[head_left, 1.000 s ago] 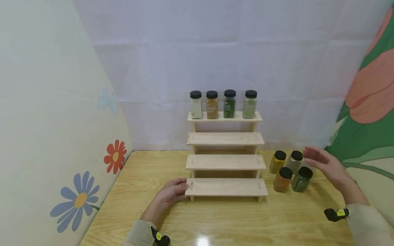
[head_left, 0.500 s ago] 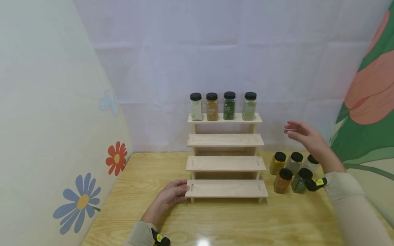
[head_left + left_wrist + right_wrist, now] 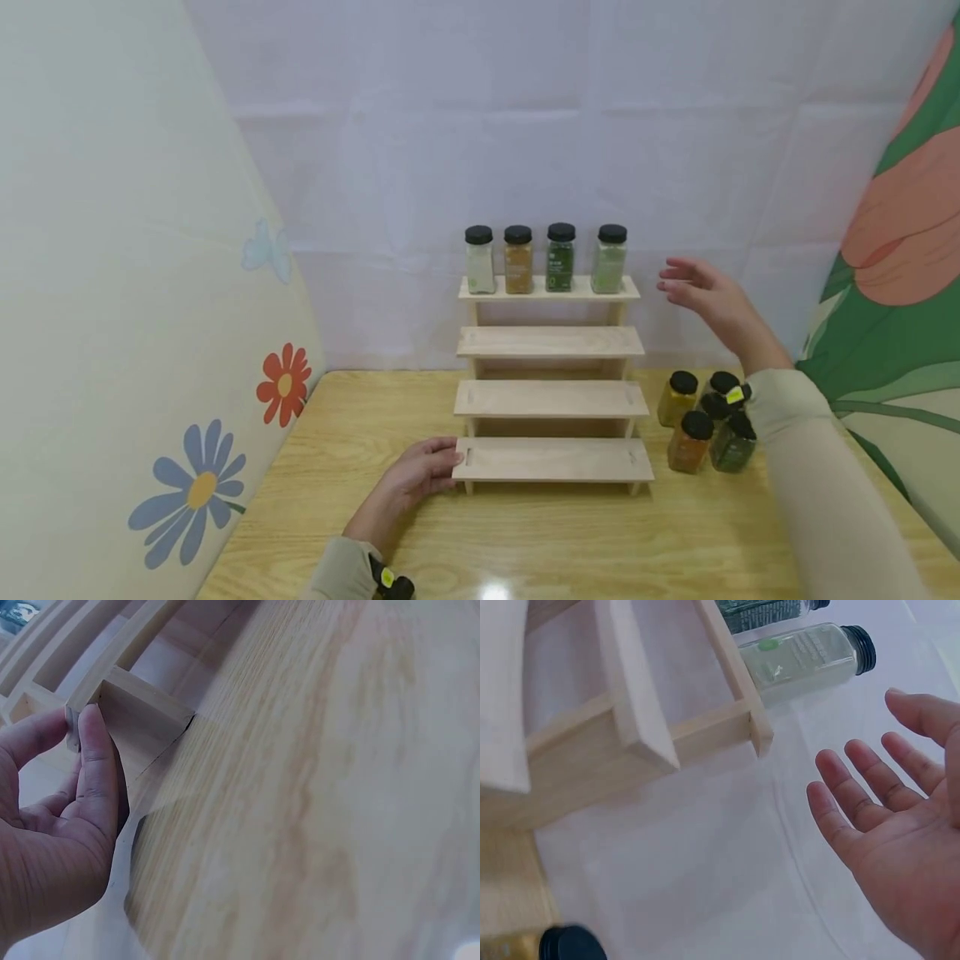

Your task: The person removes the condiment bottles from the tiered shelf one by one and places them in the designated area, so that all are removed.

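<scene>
A four-tier wooden step rack (image 3: 553, 460) stands on the table. At the left end of its lowest tier, my left hand (image 3: 415, 477) pinches the board's edge; the left wrist view shows thumb and fingers (image 3: 95, 761) on either side of it. My right hand (image 3: 712, 300) is held in the air right of the top tier, fingers apart and holding nothing. Nearest to it is a spice jar with pale green contents (image 3: 802, 656), upright at the top tier's right end. Further left on that tier stand a dark green jar (image 3: 559, 262), an orange-brown jar (image 3: 517, 265) and a whitish jar (image 3: 480, 265).
Right of the rack, black-lidded jars stand on the table: a yellow one (image 3: 677, 402), an orange one (image 3: 688, 446) and a dark green one (image 3: 733, 448). My right forearm (image 3: 817, 458) partly covers this group. A white cloth backdrop (image 3: 375, 208) hangs behind.
My right hand has risen from beside the table jars and moved left toward the top tier, with nothing in it. The left hand has stayed at the rack's lowest tier.
</scene>
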A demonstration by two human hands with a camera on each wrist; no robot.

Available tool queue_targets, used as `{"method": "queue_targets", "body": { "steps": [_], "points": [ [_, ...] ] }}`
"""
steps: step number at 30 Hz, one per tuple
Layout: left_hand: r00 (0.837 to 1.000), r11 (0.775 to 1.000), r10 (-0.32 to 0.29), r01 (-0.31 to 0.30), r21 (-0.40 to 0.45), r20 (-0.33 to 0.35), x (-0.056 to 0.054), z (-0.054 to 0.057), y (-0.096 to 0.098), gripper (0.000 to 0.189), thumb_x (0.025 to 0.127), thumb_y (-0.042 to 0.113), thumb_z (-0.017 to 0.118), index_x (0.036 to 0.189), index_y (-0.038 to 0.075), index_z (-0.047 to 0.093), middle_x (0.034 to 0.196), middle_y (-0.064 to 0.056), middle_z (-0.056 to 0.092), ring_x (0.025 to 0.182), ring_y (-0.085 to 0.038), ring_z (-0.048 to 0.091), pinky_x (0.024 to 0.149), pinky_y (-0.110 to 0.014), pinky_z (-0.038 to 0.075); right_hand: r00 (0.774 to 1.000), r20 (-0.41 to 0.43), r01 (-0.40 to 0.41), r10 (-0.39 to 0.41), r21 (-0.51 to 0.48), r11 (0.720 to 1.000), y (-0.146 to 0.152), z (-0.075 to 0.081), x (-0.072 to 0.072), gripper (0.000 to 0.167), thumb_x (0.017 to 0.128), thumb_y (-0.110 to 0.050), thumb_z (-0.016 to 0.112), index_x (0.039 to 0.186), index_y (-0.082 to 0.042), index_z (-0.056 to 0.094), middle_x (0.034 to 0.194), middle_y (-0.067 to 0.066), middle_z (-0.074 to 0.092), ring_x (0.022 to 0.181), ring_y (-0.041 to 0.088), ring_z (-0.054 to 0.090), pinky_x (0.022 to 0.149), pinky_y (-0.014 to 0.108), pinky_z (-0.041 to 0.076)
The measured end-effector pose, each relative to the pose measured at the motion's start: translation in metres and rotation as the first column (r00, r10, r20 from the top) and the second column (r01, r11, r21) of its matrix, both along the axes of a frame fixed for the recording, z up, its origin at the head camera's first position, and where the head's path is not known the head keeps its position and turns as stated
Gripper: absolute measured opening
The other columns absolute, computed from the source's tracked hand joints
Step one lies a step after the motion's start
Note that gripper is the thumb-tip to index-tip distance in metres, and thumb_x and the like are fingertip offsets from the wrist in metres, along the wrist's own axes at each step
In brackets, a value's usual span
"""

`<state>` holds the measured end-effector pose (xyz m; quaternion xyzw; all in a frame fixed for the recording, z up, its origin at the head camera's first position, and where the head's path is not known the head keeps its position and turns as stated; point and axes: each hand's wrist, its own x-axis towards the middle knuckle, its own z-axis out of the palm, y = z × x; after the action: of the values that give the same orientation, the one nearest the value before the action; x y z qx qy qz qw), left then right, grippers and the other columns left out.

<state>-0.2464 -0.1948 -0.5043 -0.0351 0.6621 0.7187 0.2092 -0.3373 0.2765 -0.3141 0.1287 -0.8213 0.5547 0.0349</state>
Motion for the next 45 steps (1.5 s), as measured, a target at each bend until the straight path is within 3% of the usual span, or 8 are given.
{"method": "queue_targets", "body": {
  "steps": [7,14,19,22,28,35,41,45],
  "points": [
    [1.000,0.999,-0.021,0.021,0.028,-0.010,0.001,-0.001,-0.001,0.061,0.097,0.010,0.065,0.147,-0.011,0.036,0.104,-0.002,0.070,0.087,-0.013,0.069,0.069,-0.025,0.057,1.000,0.001,-0.019,0.019,-0.101,0.995,-0.021,0.006,-0.017,0.060,0.105,-0.023,0.055,0.155,0.002,0.031,0.151,0.027,0.041,0.126,0.019,0.055,0.110,0.036,0.044],
    [1.000,1.000,-0.011,0.011,0.018,-0.010,0.000,0.000,-0.002,0.062,0.097,0.011,0.066,0.147,-0.011,0.037,0.105,-0.002,0.071,0.088,-0.013,0.069,0.069,-0.025,0.057,0.999,0.028,-0.019,0.023,-0.136,0.991,-0.033,0.013,-0.031,0.058,0.105,-0.020,0.055,0.155,0.000,0.033,0.152,0.024,0.042,0.124,0.019,0.055,0.113,0.041,0.041],
    [1.000,1.000,-0.005,0.005,0.011,-0.010,-0.001,0.000,-0.004,0.062,0.096,0.010,0.066,0.146,-0.012,0.037,0.103,-0.003,0.071,0.087,-0.013,0.069,0.069,-0.025,0.057,0.998,0.028,-0.052,0.062,-0.284,0.957,-0.041,0.014,-0.041,0.059,0.104,-0.011,0.055,0.155,0.005,0.029,0.146,0.023,0.043,0.109,0.007,0.060,0.114,0.040,0.039],
    [1.000,1.000,-0.010,0.010,0.013,-0.015,-0.001,-0.001,-0.004,0.062,0.096,0.009,0.066,0.146,-0.012,0.037,0.103,-0.003,0.071,0.087,-0.013,0.069,0.069,-0.025,0.057,0.997,0.032,-0.058,0.072,-0.326,0.944,-0.045,0.013,-0.045,0.062,0.103,-0.009,0.056,0.156,0.004,0.028,0.142,0.019,0.044,0.111,0.008,0.058,0.117,0.043,0.035],
    [1.000,1.000,-0.014,0.014,0.012,-0.021,0.000,-0.002,-0.003,0.061,0.096,0.010,0.067,0.145,-0.012,0.039,0.104,-0.004,0.071,0.087,-0.013,0.069,0.070,-0.025,0.057,0.997,0.046,-0.043,0.060,-0.316,0.948,-0.051,0.015,-0.050,0.062,0.104,-0.008,0.055,0.158,0.000,0.025,0.149,0.020,0.038,0.132,0.022,0.045,0.120,0.042,0.030],
    [1.000,1.000,-0.017,0.018,0.009,-0.026,0.001,-0.002,-0.001,0.059,0.095,0.010,0.067,0.143,-0.012,0.041,0.100,-0.004,0.071,0.086,-0.013,0.069,0.069,-0.025,0.057,0.995,0.054,-0.067,0.088,-0.317,0.946,-0.060,0.022,-0.052,0.066,0.103,-0.006,0.054,0.160,-0.002,0.022,0.160,0.026,0.027,0.144,0.033,0.034,0.121,0.044,0.027],
    [1.000,1.000,-0.017,0.017,0.012,-0.022,0.000,-0.002,-0.002,0.059,0.095,0.009,0.066,0.144,-0.012,0.040,0.099,-0.003,0.071,0.085,-0.012,0.069,0.067,-0.024,0.056,0.994,0.068,-0.060,0.082,-0.280,0.958,-0.066,0.026,-0.052,0.070,0.102,-0.008,0.057,0.161,-0.007,0.021,0.162,0.024,0.024,0.147,0.036,0.031,0.121,0.047,0.025],
    [0.999,1.000,-0.019,0.019,0.015,-0.026,0.000,-0.002,-0.002,0.059,0.096,0.009,0.066,0.144,-0.011,0.040,0.099,-0.002,0.071,0.085,-0.012,0.069,0.068,-0.025,0.056,0.995,0.047,-0.072,0.088,-0.271,0.960,-0.069,0.025,-0.054,0.067,0.101,-0.007,0.058,0.160,-0.007,0.025,0.159,0.024,0.030,0.141,0.033,0.038,0.121,0.048,0.027]
  ]
}}
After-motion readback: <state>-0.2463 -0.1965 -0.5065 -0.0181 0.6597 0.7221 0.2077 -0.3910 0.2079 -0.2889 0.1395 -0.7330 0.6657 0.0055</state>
